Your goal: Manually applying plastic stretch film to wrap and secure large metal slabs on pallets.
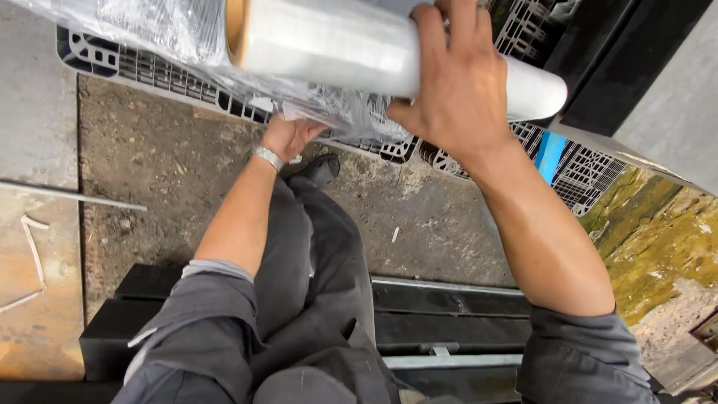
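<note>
Here we see the roll [336, 45] lying crosswise, long axis left to right, under our right hand [456, 90], fingers spread gripping it. Left hand [288, 136] sits lower, pinching the film [329, 112] edge against the pallet [149, 71].

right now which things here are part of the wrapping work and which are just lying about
In use:
- roll of clear stretch film, gripped by the right hand
- loose film tail, pinched by the left hand
- wrapped load on the grey plastic pallet

Lying about:
- metal rod
- white strips
- black pallets
</note>
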